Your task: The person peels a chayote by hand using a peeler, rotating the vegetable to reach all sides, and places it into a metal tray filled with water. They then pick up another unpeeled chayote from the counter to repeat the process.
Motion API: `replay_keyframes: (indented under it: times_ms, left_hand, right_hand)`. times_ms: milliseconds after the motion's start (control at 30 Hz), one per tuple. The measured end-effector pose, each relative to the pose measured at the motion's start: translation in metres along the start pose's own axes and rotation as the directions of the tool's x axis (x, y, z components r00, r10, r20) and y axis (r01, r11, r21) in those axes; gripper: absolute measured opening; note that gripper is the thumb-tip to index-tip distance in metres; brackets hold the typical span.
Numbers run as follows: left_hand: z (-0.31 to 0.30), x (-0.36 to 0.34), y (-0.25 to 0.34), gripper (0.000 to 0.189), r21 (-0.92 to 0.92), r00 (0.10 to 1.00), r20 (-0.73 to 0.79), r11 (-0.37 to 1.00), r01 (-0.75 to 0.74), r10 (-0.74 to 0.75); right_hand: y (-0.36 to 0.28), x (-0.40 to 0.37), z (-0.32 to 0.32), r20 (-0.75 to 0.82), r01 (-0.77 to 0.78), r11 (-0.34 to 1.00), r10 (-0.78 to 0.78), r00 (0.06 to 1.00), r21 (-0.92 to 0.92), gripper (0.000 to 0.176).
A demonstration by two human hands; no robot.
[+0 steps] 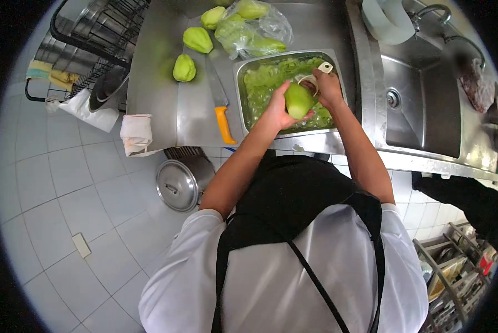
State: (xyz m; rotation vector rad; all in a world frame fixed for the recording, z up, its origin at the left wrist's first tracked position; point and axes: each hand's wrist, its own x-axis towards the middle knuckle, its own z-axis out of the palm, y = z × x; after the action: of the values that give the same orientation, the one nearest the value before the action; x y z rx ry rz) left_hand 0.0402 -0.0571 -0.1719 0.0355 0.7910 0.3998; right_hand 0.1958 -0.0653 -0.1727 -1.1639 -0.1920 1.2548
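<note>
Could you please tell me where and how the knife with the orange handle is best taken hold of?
Probably best by the middle of its orange handle, coming from above and from the front edge of the steel counter. The knife lies with the handle toward that edge and the blade pointing away, so this approach should avoid the blade.

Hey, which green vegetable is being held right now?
The smooth one over the metal tray, in the left hand; the others lie on the counter or in the plastic bag.
</note>
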Motion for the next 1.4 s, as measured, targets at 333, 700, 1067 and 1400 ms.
replay_keyframes:
  times_ms: [333, 700, 1067, 1400]
  left_hand:
    - [-0.001, -0.004, 0.002, 0.063, -0.158, 0.987, 0.157, 0.987, -0.006, 0.031]
    - [0.013, -0.024, 0.004, 0.065, -0.287, 0.924, 0.363, 0.958, -0.012, 0.121]
    - [0.025, -0.021, 0.006, 0.059, -0.212, 0.916, 0.311, 0.958, -0.194, 0.254]
    - [0.027, -0.003, 0.005, 0.056, -0.282, 0.911, 0.254, 0.926, -0.251, 0.324]
  right_hand:
    - [-0.027, -0.017, 0.008, 0.022, 0.054, 0.998, -0.054, 0.998, 0.020, 0.014]
    - [-0.045, -0.039, 0.031, 0.064, 0.138, 0.989, -0.135, 0.989, -0.045, 0.021]
    - [-0.053, -0.069, 0.036, 0.188, 0.390, 0.883, -0.349, 0.918, -0.261, 0.023]
    - [-0.049, -0.096, 0.043, 0.240, 0.456, 0.829, -0.394, 0.887, -0.324, 0.030]
